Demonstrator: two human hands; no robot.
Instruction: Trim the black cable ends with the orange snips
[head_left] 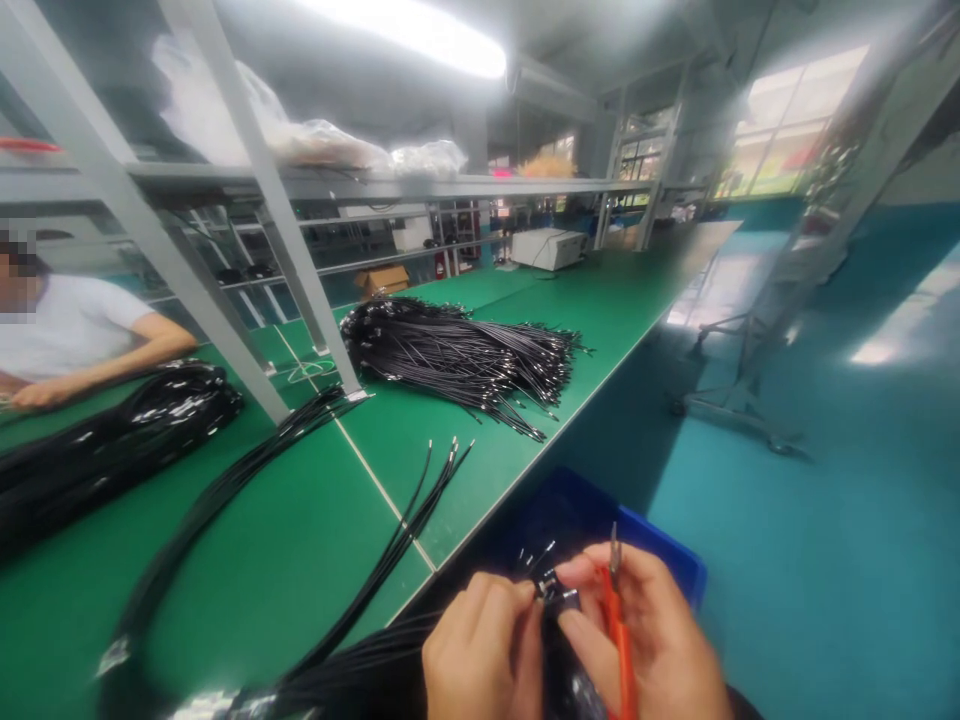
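- The left hand point(484, 645), just off the near edge of the long green-topped workbench point(300, 530), has thumb and forefinger pinched at the thin black cable ends with silvery tips point(551, 588); exactly which strand it grips is too blurred to tell.
- The right hand point(652, 640), beside it and also off the workbench's edge, is curled around slim metal-nosed pliers with orange handles point(621, 640), nose pointing up, while its thumb and forefinger reach the same cable ends. Whether the tool's own jaws are apart cannot be told.
- Below the workbench's edge, behind the hands, is a deep blue plastic bin point(667, 548).
- On the near part of the workbench, a loose spray of black cables with metal tips point(390, 555) fans out, and a curved black cable bundle point(202, 510) arcs beside it.
- Farther along the workbench lies a thick heap of black cables with shiny ends point(457, 350).
- Across the workbench, a co-worker in a pale short-sleeved top point(82, 320) has a forearm near a glossy black cable coil point(135, 430).
- Toward the workbench's far end sits a white box-shaped device point(547, 250).
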